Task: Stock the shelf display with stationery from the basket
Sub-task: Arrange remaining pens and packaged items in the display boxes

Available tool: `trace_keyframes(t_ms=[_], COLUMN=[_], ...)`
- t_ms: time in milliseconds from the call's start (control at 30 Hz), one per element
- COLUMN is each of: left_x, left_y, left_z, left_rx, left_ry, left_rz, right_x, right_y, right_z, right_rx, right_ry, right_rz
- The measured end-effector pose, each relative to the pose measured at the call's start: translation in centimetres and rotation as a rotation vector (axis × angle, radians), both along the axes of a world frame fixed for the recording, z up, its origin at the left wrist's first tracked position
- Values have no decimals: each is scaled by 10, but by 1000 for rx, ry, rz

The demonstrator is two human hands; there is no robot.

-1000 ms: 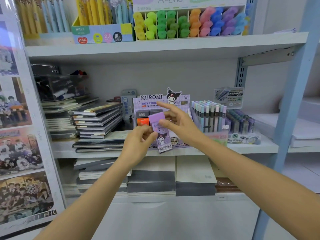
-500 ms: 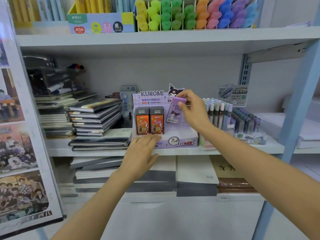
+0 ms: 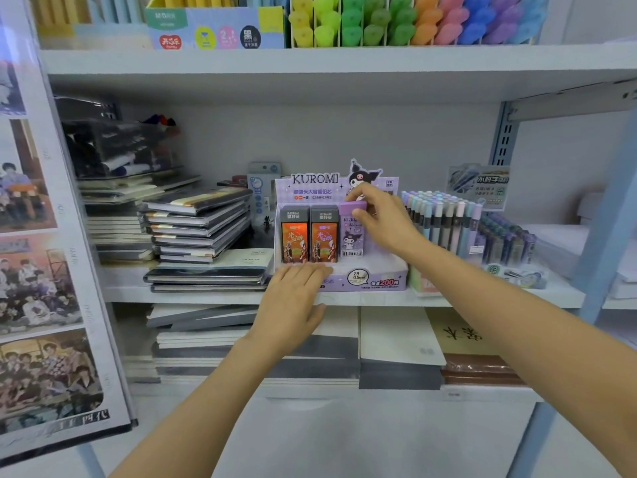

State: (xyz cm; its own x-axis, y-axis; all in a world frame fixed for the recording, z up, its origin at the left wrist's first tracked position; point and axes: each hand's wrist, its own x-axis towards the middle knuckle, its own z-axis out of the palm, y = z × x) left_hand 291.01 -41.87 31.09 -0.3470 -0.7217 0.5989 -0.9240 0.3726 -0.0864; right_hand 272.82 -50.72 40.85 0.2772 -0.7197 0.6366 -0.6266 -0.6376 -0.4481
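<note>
A purple Kuromi display box [image 3: 370,276] stands on the middle shelf. Two orange-and-grey lead cases [image 3: 309,236] stand upright in its left slots. A purple Kuromi lead case [image 3: 351,234] stands upright beside them, and my right hand [image 3: 382,219] pinches its top from the right. My left hand [image 3: 293,298] lies flat with straight fingers on the box's front left edge. The basket is out of view.
Stacked notebooks [image 3: 200,229] sit left of the box, a rack of pastel pens [image 3: 444,219] right of it. Highlighters [image 3: 413,22] line the upper shelf. Paper pads fill the lower shelf [image 3: 400,336]. A poster board [image 3: 44,270] leans at left; a blue upright [image 3: 606,229] at right.
The purple case left my left hand and went with my right hand up into the box, now standing in the third slot. My left hand moved onto the box's front edge.
</note>
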Motion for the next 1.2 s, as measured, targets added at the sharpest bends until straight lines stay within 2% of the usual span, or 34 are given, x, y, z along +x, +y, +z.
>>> trace_keyframes(t_ms=[133, 400, 467, 600, 667, 733, 900, 1033, 1133, 1200], left_x=[-1, -5, -11, -33, -47, -57, -74, -75, -71, -68], left_y=[-1, 4, 12, 31, 39, 47, 77, 104, 123, 130], left_z=[-1, -1, -7, -66, -113, -167, -306, -381, -420, -433], left_rx=[-12, -13, -68, -279, -185, 10, 587, 1002, 1099, 1078], left_ry=[12, 26, 73, 314, 392, 381, 210, -1, -144, -195], left_rz=[-1, 9, 3, -31, -31, -49, -63, 14, 33, 21], right_x=[5, -1, -2, -12, -21, -33, -74, -114, -137, -145], right_y=[-10, -1, 21, 78, 101, 113, 111, 117, 133, 142], right_z=[-11, -20, -27, -77, -121, -175, -324, -433, -494, -518], right_rx=[-61, -84, -164, -251, -131, 80, 638, 987, 1203, 1301], right_ry=[-49, 65, 19, -73, -43, 42, 238, 478, 707, 722], right_rz=[-59, -143, -60, 264, 351, 362, 189, 73, 128, 142])
